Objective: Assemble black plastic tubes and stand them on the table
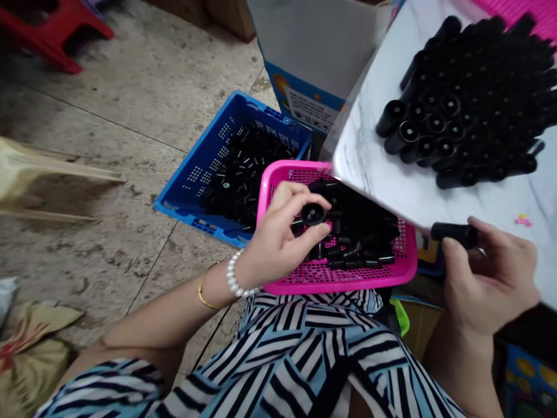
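Note:
My left hand (285, 232) pinches a short black cylindrical cap (313, 213) between thumb and fingers, its round open end facing up. Below it is a pink mesh basket (339, 284) full of similar black pieces (361, 255). At the table's near edge, my right hand (491, 273) holds a longer black tube (454, 234) level, its far end pointing left. The two pieces are well apart. On the white marbled table (369, 157) stands a dense cluster of black tubes (478, 98), several with open round tops showing.
A blue crate (195, 217) holding many small black pieces stands on the floor left of the basket. Behind it is a cardboard box (304, 87). A red stool (65, 29) and a pale stool (56, 174) are at the left. A tiny pink item (523, 220) lies on the table.

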`<state>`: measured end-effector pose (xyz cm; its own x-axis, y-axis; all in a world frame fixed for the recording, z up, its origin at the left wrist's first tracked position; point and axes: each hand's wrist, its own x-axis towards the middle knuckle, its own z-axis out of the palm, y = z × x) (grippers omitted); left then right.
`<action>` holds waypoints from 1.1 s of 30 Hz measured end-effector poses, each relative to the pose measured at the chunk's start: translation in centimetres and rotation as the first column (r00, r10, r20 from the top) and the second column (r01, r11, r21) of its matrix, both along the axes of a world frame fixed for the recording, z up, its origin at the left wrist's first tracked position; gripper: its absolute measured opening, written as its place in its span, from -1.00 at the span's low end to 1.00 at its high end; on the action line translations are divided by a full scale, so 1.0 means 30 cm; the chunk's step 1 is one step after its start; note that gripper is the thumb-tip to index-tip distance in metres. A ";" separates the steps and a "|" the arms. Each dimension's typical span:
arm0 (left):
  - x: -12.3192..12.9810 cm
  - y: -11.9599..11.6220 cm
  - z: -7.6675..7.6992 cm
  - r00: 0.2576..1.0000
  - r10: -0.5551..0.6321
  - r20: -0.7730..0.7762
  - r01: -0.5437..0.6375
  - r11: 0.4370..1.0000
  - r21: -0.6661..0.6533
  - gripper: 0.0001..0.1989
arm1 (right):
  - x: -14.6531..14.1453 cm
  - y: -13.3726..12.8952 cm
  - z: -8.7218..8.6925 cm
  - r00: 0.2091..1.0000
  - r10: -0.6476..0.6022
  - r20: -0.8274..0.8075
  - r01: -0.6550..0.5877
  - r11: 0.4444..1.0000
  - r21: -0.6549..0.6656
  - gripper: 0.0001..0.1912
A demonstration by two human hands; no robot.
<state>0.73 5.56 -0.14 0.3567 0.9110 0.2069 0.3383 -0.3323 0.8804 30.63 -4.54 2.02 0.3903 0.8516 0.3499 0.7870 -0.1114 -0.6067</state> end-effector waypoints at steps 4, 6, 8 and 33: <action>0.106 0.147 0.023 0.995 0.079 -0.059 -0.062 0.968 0.244 -0.61 | 0.068 0.094 -0.004 0.943 -0.248 0.223 0.219 0.965 0.147 -0.56; 0.170 0.208 0.025 0.995 0.044 -0.086 -0.022 0.971 0.239 -0.63 | 0.074 0.142 -0.017 0.942 -0.254 0.219 0.233 0.965 0.118 -0.57; 0.235 0.246 0.027 0.991 0.024 -0.128 0.007 0.972 0.235 -0.70 | 0.074 0.182 -0.021 0.944 -0.267 0.191 0.253 0.963 0.099 -0.55; 0.137 0.009 -0.286 0.547 -0.422 -0.723 0.526 0.845 -0.095 -0.87 | -0.187 0.194 -0.264 0.718 0.669 0.193 -0.552 0.716 -0.427 -0.69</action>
